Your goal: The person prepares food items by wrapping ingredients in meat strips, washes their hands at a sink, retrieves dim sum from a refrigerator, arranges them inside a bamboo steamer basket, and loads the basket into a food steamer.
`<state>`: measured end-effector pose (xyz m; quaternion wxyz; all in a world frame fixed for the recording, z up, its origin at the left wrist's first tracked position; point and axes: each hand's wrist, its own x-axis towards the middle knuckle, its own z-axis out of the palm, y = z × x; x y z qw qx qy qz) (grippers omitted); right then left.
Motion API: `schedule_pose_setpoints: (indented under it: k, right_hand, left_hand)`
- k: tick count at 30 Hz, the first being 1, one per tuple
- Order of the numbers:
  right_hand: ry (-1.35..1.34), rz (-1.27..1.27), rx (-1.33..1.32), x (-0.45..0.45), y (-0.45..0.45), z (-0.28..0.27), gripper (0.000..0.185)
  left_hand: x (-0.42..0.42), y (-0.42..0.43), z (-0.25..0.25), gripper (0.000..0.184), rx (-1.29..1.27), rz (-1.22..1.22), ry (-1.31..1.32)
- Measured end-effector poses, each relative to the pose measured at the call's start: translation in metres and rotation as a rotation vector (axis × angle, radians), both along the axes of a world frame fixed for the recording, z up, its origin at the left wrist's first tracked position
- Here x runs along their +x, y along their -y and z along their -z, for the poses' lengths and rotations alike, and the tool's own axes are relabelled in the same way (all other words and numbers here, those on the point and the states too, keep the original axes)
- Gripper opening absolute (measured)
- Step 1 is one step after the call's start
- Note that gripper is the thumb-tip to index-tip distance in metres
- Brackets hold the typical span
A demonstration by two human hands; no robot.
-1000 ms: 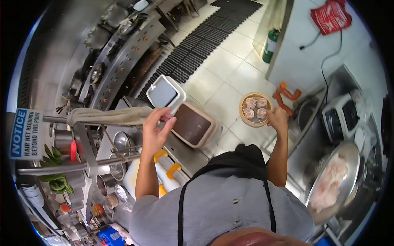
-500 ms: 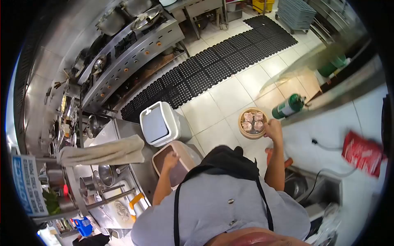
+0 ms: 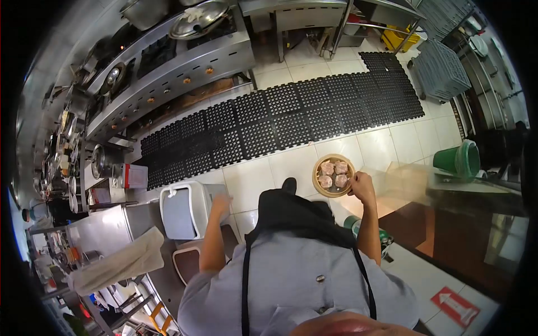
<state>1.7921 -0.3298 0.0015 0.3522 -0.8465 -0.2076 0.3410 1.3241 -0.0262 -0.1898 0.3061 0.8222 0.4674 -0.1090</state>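
My right hand grips the edge of a round bamboo steamer and holds it above the tiled floor, ahead of my body. Inside the steamer sit several pinkish dumplings, open side up. My left hand is smeared by motion, so its fingers do not show clearly. It hangs over the right side of a white bin with a grey lid, and I cannot tell whether they touch.
A black rubber mat runs along the stove. Beside my right forearm stands a green cylinder. At right are a brown-fronted counter and a green bucket. A towel hangs at left; grey racks stand farther back.
My body has moved forward and turned, bringing the green cylinder beside my right forearm. The steamer remains in my right hand. My left hand has passed from the open bin to the lidded one.
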Motion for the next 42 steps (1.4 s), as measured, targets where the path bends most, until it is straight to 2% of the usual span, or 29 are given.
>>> schedule_pose_setpoints:
  k: [1,2,4,5,9,11,12,14,16,22,25,26,28,30,32,34,35,37,40,41,42]
  right_hand:
    - [0.007,0.024,-0.012,0.024,-0.008,-0.003,0.022]
    - [0.014,0.058,-0.022,0.048,-0.014,-0.005,0.020]
    - [0.010,0.112,-0.026,0.094,-0.030,-0.013,0.020]
    - [0.014,0.148,-0.014,0.117,-0.037,-0.015,0.019]
    - [-0.023,0.266,0.026,0.216,-0.067,0.006,0.020]
    - [-0.041,0.297,0.053,0.270,-0.083,0.019,0.021]
    - [-0.026,0.282,0.022,0.298,-0.090,0.022,0.022]
    - [-0.011,0.269,0.000,0.358,-0.108,0.016,0.023]
    - [0.023,0.220,-0.030,0.417,-0.132,0.009,0.023]
    - [0.116,0.137,-0.011,0.568,-0.208,-0.015,0.023]
    - [0.119,0.142,0.037,0.629,-0.245,-0.016,0.023]
    - [0.103,0.151,0.060,0.648,-0.256,-0.016,0.023]
    - [0.076,0.151,0.043,0.685,-0.281,-0.023,0.023]
    - [0.095,0.151,0.055,0.717,-0.298,-0.030,0.024]
    - [0.120,0.148,0.028,0.754,-0.313,-0.041,0.024]
    - [0.103,0.157,0.052,0.787,-0.335,-0.065,0.024]
    - [0.111,0.156,0.050,0.807,-0.343,-0.070,0.024]
    - [0.178,0.130,0.073,0.848,-0.357,-0.082,0.024]
    - [0.164,0.127,0.154,0.896,-0.387,-0.116,0.022]
    - [0.214,0.066,0.156,0.923,-0.395,-0.120,0.021]
    - [0.243,0.001,0.140,0.945,-0.408,-0.138,0.021]
  left_hand:
    - [0.067,-0.029,-0.033,0.053,-0.038,-0.096,0.029]
    - [0.112,-0.066,-0.009,0.054,0.118,-0.037,0.122]
    - [0.254,-0.111,-0.093,0.047,0.032,-0.010,0.124]
    - [0.312,-0.128,-0.111,0.046,0.051,0.005,0.229]
    - [0.498,-0.187,-0.131,0.042,-0.021,0.043,0.506]
    - [0.563,-0.210,-0.114,0.035,-0.040,0.020,0.564]
    - [0.583,-0.218,-0.101,0.035,-0.045,0.017,0.564]
    - [0.620,-0.229,-0.097,0.026,-0.412,-0.131,0.497]
    - [0.642,-0.230,-0.104,0.021,-0.512,-0.290,0.430]
    - [0.720,-0.285,-0.125,0.021,-0.483,-0.503,0.478]
    - [0.797,-0.344,-0.134,0.017,-0.432,-0.414,0.645]
    - [0.832,-0.365,-0.147,0.018,-0.397,-0.368,0.674]
    - [0.913,-0.405,-0.184,0.017,-0.342,-0.399,0.911]
    - [0.989,-0.458,-0.229,0.016,-0.439,-0.349,1.151]
    - [1.060,-0.495,-0.288,0.025,-0.615,-0.430,1.483]
    - [1.117,-0.545,-0.315,0.037,-0.707,-0.523,1.679]
    - [1.133,-0.549,-0.336,0.037,-0.704,-0.520,1.692]
    - [1.154,-0.548,-0.366,0.038,-0.962,-0.903,1.917]
    - [1.155,-0.545,-0.337,0.034,-0.776,-0.866,1.897]
    - [1.155,-0.522,-0.349,0.026,-0.744,-0.964,1.902]
    - [1.149,-0.510,-0.343,0.024,-0.694,-0.939,1.896]
